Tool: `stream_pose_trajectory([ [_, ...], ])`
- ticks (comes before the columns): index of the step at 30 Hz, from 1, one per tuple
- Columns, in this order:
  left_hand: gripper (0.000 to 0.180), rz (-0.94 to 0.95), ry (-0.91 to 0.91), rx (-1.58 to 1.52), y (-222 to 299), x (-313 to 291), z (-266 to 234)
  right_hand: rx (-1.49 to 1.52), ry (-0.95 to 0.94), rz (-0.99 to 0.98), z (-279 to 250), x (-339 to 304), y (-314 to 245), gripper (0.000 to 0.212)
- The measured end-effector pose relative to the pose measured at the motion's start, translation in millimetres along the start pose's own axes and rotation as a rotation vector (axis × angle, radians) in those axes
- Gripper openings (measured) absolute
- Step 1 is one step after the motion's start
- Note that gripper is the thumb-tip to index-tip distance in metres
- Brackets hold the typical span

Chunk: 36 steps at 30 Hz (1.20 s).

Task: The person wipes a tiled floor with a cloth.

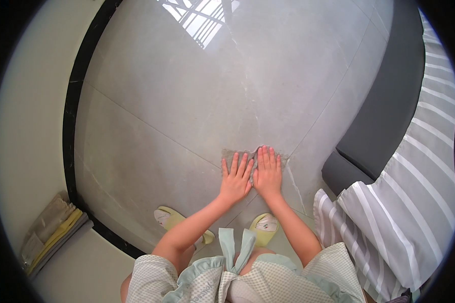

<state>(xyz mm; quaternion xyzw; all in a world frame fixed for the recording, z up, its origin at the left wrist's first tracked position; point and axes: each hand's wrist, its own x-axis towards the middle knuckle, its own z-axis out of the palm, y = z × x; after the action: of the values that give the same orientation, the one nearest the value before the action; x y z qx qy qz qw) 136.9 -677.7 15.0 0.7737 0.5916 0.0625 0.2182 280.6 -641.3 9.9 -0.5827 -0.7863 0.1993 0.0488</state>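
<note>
A grey-brown cleaning cloth (230, 153) lies spread on the glossy grey tiled floor (187, 106) in front of my feet. My left hand (235, 182) presses flat on its left part, fingers spread and pointing away from me. Close beside it, my right hand (268, 174) rests flat on the right part, its fingers stretched out and closer together. The cloth bunches up in a small fold between the two hands. Both palms hide much of it.
Yellow slippers (264, 223) are on my feet near the cloth. At the right stands a dark grey bed base (384, 96) with a grey-and-white striped bedcover (414, 146) hanging down. A black skirting board (72, 116) edges the left wall, where folded cloths (60, 227) hang.
</note>
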Motion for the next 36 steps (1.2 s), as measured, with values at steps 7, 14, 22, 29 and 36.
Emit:
stream_pose_trajectory([
  [7, 0.066, -0.019, 0.053, 0.024, -18, 92, -31, 0.018, 0.103, -0.085, -30, 96, 25, 0.067],
  [14, 0.066, 0.187, 0.137, 0.05, 7, 198, -28, -0.161, 0.271, 0.224, -50, 125, 84, 0.064],
  [22, 0.061, 0.352, -0.027, -0.081, 39, 131, -12, -0.083, 0.222, 0.348, -28, 25, 72, 0.065],
  [29, 0.06, 0.292, -0.198, -0.098, 19, 25, -7, -0.019, -0.004, 0.187, -4, -48, 23, 0.068],
  [36, 0.062, 0.245, 0.012, -0.077, 8, 119, -30, -0.08, 0.168, 0.158, -35, 58, 53, 0.066],
])
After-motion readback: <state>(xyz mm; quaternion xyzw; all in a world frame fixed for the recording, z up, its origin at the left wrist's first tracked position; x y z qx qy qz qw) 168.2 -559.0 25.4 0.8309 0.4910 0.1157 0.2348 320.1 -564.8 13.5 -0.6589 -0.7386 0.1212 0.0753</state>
